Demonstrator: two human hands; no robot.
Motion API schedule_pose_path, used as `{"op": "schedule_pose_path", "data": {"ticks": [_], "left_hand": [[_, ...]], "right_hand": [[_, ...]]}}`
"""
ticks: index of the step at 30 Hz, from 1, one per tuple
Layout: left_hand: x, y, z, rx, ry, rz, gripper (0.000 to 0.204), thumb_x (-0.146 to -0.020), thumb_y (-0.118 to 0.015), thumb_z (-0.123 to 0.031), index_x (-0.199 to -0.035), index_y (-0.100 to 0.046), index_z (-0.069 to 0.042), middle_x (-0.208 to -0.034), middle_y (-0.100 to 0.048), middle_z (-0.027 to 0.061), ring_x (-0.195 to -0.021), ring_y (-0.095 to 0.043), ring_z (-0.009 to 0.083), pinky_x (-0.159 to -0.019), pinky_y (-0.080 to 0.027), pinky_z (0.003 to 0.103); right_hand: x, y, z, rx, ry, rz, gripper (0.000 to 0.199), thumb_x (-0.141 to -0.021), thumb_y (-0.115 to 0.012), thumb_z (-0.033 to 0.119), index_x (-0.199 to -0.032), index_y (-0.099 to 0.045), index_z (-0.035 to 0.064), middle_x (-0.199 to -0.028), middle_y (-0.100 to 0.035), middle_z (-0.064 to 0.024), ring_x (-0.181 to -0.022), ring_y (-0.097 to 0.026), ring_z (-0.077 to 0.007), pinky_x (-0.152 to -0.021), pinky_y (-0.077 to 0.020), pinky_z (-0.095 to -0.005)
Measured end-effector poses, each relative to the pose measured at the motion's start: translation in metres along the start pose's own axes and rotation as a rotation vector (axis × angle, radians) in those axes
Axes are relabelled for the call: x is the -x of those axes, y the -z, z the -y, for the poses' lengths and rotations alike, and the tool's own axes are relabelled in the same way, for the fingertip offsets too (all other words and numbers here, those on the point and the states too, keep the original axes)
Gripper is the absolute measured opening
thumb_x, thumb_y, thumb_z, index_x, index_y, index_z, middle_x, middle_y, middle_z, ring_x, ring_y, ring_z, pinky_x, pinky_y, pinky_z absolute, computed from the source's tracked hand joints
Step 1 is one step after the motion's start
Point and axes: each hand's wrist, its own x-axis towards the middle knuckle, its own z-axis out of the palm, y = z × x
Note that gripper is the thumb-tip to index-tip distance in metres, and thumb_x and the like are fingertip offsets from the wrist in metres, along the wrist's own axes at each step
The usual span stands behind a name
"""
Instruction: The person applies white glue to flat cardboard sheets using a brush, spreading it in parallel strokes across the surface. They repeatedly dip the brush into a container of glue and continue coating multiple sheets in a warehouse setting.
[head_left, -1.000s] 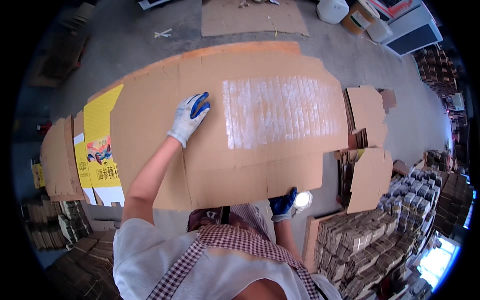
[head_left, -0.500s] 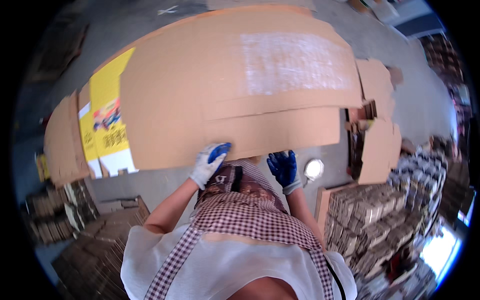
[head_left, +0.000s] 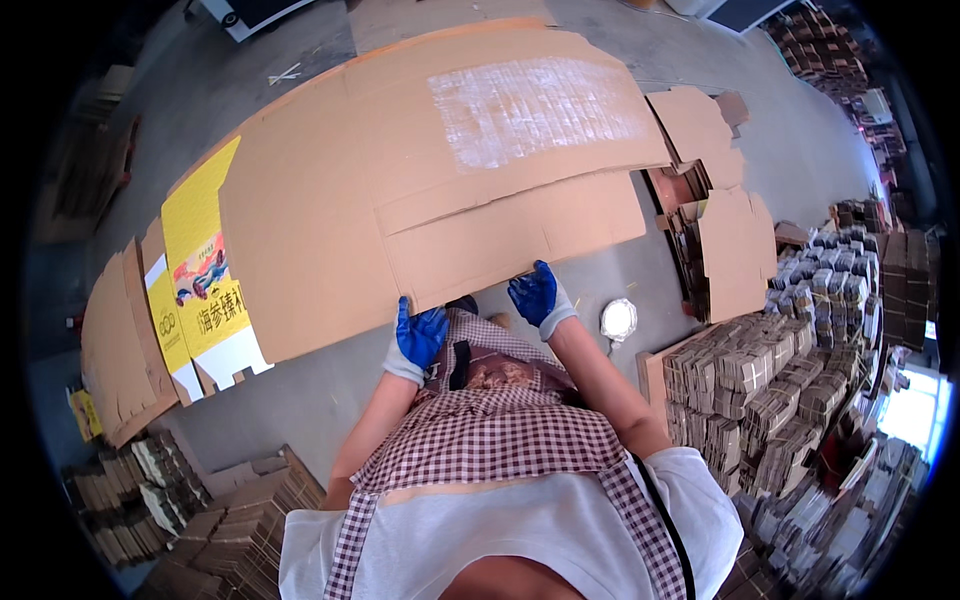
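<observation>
A large brown cardboard sheet [head_left: 310, 210] lies across the stack in front of me, its near edge close to my body. My left hand [head_left: 418, 338], in a blue-and-white work glove, grips this edge, palm up with the thumb over the top. Farther right along the edge is my right hand [head_left: 538, 298], gloved alike, its thumb on the cardboard; its other fingers are partly hidden. A crease and slit run along the sheet near my hands. Clear plastic film or tape [head_left: 540, 110] covers a patch at its far right.
Yellow printed cardboard [head_left: 205, 270] shows at the sheet's left. Cardboard pieces [head_left: 735, 250] lie to the right. Bundled flattened cartons [head_left: 740, 400] are stacked at lower right, more bundles [head_left: 240, 530] at lower left. A round shiny object [head_left: 619, 319] sits on the floor near my right hand.
My right hand has moved up to the sheet's near edge. The left hand has turned from lying on the edge to palm up. The view has shifted, so the sheet appears farther left.
</observation>
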Motion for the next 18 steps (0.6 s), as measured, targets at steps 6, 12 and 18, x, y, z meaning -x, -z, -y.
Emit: {"op": "schedule_pose_path", "data": {"ticks": [6,12,18], "left_hand": [[-0.018,-0.011,0.009,0.281,-0.025,-0.074,0.067,-0.085,-0.068,-0.052,-0.135,-0.053,-0.01,-0.142,-0.052,0.0125,-0.134,-0.045,0.0315,-0.112,-0.035,0.048],[-0.017,-0.013,-0.001,0.344,-0.011,-0.107,0.064,-0.086,-0.068,-0.05,-0.133,-0.055,-0.01,-0.14,-0.054,0.0128,-0.132,-0.047,0.0316,-0.111,-0.037,0.049],[-0.002,-0.038,-0.005,0.229,-0.029,-0.161,0.071,-0.077,-0.074,-0.058,-0.129,-0.058,-0.013,-0.132,-0.06,0.01,-0.123,-0.054,0.0293,-0.102,-0.045,0.044]], "right_hand": [[0.009,-0.002,-0.003,0.032,0.031,-0.026,0.051,-0.09,-0.065,0.044,-0.118,-0.054,0.0031,-0.118,-0.059,-0.0159,-0.109,-0.058,-0.0339,-0.096,-0.0484,-0.0465],[0.033,0.005,-0.006,0.037,0.09,0.019,0.038,-0.094,-0.061,0.04,-0.112,-0.061,0.0062,-0.105,-0.066,-0.0133,-0.098,-0.063,-0.0309,-0.089,-0.0534,-0.0442],[0.048,0.019,-0.015,0.122,0.168,0.079,0.05,-0.098,-0.054,0.046,-0.123,-0.056,0.0027,-0.109,-0.065,-0.0161,-0.095,-0.064,-0.0293,-0.088,-0.0534,-0.041]]}}
